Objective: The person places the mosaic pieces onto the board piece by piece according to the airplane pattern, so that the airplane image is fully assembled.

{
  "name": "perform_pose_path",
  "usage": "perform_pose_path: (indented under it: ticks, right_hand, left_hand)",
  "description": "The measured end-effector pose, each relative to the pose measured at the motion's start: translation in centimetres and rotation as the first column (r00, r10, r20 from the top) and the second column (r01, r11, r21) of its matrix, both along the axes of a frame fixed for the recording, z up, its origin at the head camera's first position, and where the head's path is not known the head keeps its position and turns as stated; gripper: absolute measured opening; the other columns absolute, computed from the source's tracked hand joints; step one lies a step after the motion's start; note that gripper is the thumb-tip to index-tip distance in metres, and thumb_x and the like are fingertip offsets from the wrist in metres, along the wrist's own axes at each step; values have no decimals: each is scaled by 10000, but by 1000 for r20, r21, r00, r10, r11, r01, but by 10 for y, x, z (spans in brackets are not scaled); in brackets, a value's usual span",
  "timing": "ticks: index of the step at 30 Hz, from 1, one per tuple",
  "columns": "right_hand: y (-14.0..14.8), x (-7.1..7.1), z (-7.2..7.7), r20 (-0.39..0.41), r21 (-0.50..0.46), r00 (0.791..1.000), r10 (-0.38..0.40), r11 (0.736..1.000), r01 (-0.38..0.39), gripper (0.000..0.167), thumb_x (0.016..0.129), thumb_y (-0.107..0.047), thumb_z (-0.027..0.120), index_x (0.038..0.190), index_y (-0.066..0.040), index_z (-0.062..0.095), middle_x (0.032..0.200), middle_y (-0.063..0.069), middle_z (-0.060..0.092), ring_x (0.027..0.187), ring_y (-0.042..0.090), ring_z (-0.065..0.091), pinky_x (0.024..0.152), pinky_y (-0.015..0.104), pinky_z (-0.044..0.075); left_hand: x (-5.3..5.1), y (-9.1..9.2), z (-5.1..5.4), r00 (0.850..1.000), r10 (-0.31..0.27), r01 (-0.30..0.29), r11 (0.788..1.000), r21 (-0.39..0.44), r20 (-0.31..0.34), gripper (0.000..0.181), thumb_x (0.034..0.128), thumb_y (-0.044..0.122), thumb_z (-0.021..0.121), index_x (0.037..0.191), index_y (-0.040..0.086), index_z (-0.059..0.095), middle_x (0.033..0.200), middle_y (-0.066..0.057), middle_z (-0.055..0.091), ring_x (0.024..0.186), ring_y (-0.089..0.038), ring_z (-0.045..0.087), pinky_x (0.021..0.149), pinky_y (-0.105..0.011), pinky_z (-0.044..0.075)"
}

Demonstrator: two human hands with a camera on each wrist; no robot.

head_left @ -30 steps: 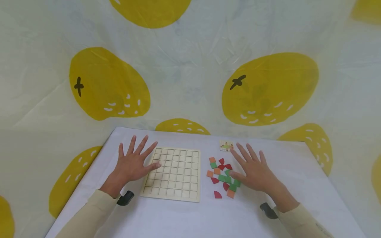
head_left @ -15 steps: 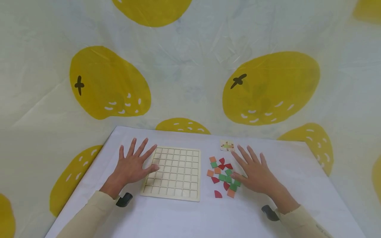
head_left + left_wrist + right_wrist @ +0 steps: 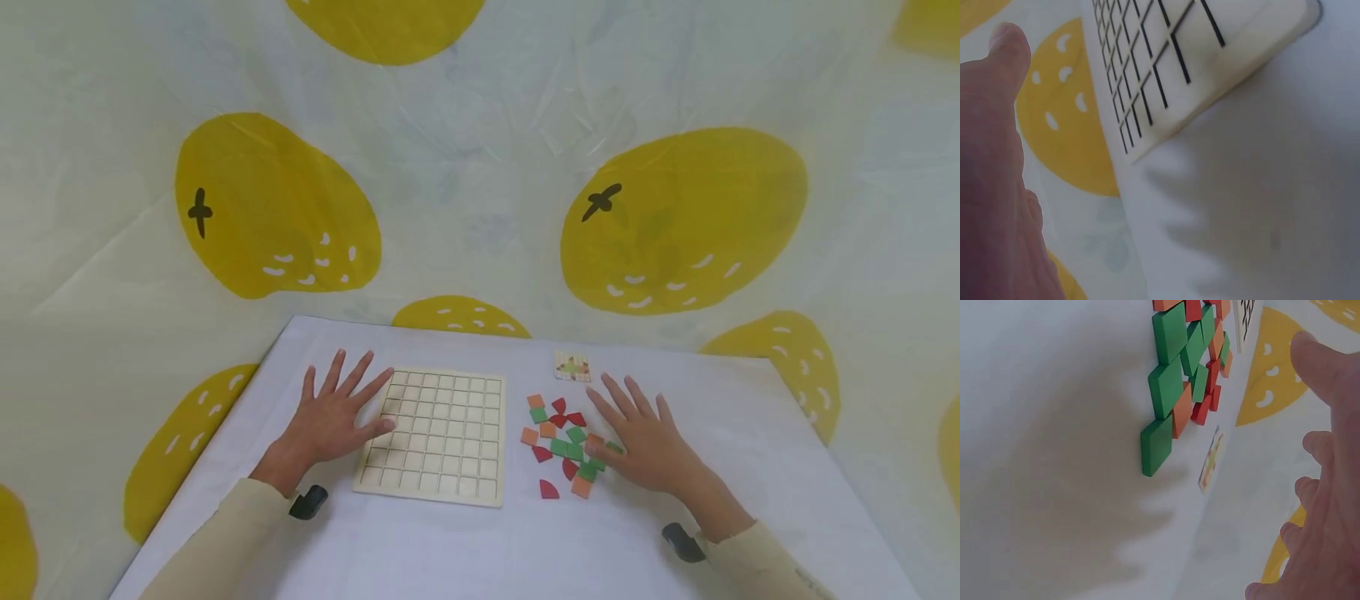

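Note:
My left hand (image 3: pixel 330 427), fingers spread and straight, hovers at the left edge of a pale wooden grid board (image 3: pixel 438 437); its thumb overlaps the board in the head view. Nothing is in it. My right hand (image 3: pixel 647 446) hovers with spread fingers beside a loose cluster of small tiles, also holding nothing. Among them are green square tiles (image 3: pixel 559 448), orange square tiles (image 3: pixel 529 436) and red quarter-round tiles (image 3: pixel 549 490). In the head view the right thumb hides part of the cluster. The right wrist view shows a green tile (image 3: pixel 1157 447) at the cluster's near end, apart from the hand.
A small square card (image 3: pixel 572 367) with a coloured pattern lies behind the tiles. All of this is on a white-covered table (image 3: pixel 435 550). Behind it hangs a pale curtain (image 3: pixel 472 167) with big yellow fruit prints. A dark device is at each wrist.
Both hands have lowered slightly in the head view, the right one also shifting a little right, uncovering the card and more tiles. Board and tiles stay put.

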State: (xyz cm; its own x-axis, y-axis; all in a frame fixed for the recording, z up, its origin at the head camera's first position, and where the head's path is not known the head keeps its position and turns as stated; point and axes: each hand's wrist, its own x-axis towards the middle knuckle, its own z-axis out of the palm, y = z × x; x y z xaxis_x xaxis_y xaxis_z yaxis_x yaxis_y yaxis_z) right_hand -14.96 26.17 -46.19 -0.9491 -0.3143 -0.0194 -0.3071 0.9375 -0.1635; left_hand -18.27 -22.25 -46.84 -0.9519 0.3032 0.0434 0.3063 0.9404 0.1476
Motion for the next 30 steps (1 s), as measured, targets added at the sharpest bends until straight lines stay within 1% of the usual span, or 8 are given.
perform_pose_path:
  ticks: [6, 13, 16, 20, 27, 30]
  right_hand:
    - [3, 0, -5, -2, 13, 1000, -11, 1000, 11, 889, 931, -569, 691, 1655, -233, 301, 1762, 120, 155, 1594, 478, 105, 1172, 840, 102]
    - [7, 2, -8, -5, 2, 1000, 1, 1000, -1, 895, 918, -549, 723, 1648, -220, 323, 1755, 128, 179, 1587, 486, 131, 1169, 840, 109]
    - [8, 2, -10, 10, -4, 1000, -1, 1000, 1, 889, 927, -542, 716, 1651, -222, 313, 1758, 130, 166, 1587, 491, 123, 1170, 840, 95]
    - [10, 1, -13, 20, 1, 1000, -4, 1000, 4, 886, 933, -534, 707, 1655, -226, 297, 1759, 135, 155, 1587, 492, 115, 1173, 839, 92]
    - [13, 0, -18, 24, 13, 1000, 5, 1000, -5, 891, 933, -532, 708, 1659, -240, 283, 1755, 139, 168, 1582, 491, 132, 1168, 840, 120]
    - [15, -1, -19, 14, 23, 1000, 13, 1000, -13, 894, 931, -520, 716, 1660, -241, 279, 1754, 139, 170, 1580, 491, 144, 1166, 837, 146]
  left_hand:
    - [-2, -7, -8, 1000, -8, 8, 1000, -5, 15, 832, 946, 724, 548, 1649, 362, 288, 1779, -38, 124, 1628, -465, 10, 1221, -775, -6]
    - [-4, -15, -18, 998, -16, 16, 1000, 3, 56, 860, 932, 736, 560, 1652, 357, 281, 1780, -47, 117, 1627, -466, 11, 1225, -774, 5]
    - [-5, -19, -21, 997, -20, 19, 1000, 16, 69, 867, 927, 744, 561, 1651, 354, 285, 1778, -54, 127, 1626, -468, 17, 1223, -774, 12]
    - [-5, -23, -25, 997, -15, 15, 1000, 12, 76, 868, 925, 742, 566, 1650, 353, 287, 1776, -62, 137, 1625, -468, 25, 1223, -776, 23]
    - [-5, -25, -27, 996, -23, 22, 1000, 9, 87, 854, 933, 740, 557, 1647, 348, 300, 1773, -73, 148, 1619, -476, 50, 1214, -784, 45]
    - [-6, -26, -28, 995, -24, 23, 1000, 12, 94, 845, 937, 723, 570, 1645, 346, 304, 1772, -70, 153, 1620, -472, 62, 1214, -782, 54]
